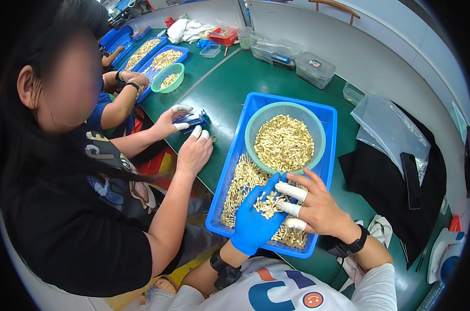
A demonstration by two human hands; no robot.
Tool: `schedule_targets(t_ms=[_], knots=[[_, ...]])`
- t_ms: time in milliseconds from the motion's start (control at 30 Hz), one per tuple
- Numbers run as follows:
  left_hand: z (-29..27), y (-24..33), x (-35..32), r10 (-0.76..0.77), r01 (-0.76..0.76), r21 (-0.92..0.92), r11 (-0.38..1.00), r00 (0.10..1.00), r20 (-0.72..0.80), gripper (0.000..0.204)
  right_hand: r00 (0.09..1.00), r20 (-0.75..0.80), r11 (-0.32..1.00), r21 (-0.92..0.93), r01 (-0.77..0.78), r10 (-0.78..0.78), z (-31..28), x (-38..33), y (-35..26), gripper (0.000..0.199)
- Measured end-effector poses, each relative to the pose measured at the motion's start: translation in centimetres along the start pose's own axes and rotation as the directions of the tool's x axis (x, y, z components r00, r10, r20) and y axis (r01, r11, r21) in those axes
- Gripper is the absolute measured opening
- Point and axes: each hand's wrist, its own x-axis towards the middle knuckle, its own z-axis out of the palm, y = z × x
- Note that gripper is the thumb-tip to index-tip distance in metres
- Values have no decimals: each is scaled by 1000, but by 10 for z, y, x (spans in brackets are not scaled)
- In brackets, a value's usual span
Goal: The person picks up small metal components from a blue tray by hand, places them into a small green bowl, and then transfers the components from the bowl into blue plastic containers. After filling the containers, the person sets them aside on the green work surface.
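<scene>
Brass pieces (266,205) rest on my gloved left grip (254,220), cupped open; my right grip (318,205), fingers loosely spread, touches them beside it.

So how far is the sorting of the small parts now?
Done: a green bowl in the blue tray is heaped with tan parts. In hand: the left hand, in a blue glove, cups a few parts while the right hand picks at them. Left: many loose parts cover the tray floor.

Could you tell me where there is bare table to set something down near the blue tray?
Bare green table lies beyond the blue tray, up to the clear boxes. Right of the tray, black cloth covers the table. The tray itself is crowded: bowl, small parts, left hand, right hand.
</scene>
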Motion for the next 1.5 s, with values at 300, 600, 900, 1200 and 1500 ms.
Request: schedule_targets(t_ms=[300, 600, 900, 1200, 1500], knots=[[0, 1, -1, 28, -29, 13, 1000, 998, 55, 57, 984, -169, 998, 1, -56, 55, -1, -3, 9, 26], [-2, 2, -3, -30, 35, -116, 993, 999, 46, 55, 999, 2, 999, 22, -46, 46, 1, 4, -8, 41], [-7, 3, -2, -49, 57, -82, 995, 994, 93, 52, 976, 211, 996, -78, -31, 47, 2, 7, -19, 48], [-1, 4, 1, 6, -3, -44, 999, 998, 60, 54, 992, -22, 988, -89, -125, 124, -12, -3, 8, 46], [-3, 2, -1, 32, -31, 24, 999, 999, -16, 57, 989, 29, 983, -115, -143, 147, -6, 3, 4, 45]])
